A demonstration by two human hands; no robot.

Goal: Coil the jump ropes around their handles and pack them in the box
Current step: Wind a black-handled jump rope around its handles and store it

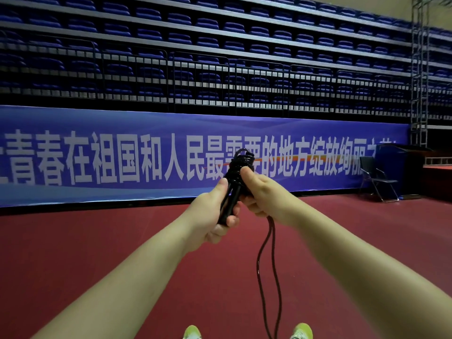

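Two bare arms reach forward from a person standing on a dark red floor (97,241). Furthest left, the left hand (212,216) curls its fingers and thumb around the lower end of the black handles (231,201), holding them upright. Above that hand, black jump rope (241,162) is already wound into a thick bundle around the handles' upper part. Just to the right, the right hand (261,192) presses its thumb on the bundle and closes its fingers around the rope. Below the right hand, a long loop of rope hangs loose toward the floor, between two yellow-green shoes (301,332). Behind the hands stand a blue banner (97,155) and folded blue seats; a folding chair (376,177) sits far right. No box is visible. If the right thumb lifts, the wound turns could likely spring loose; the hanging loop might catch under a shoe and tug the coil.
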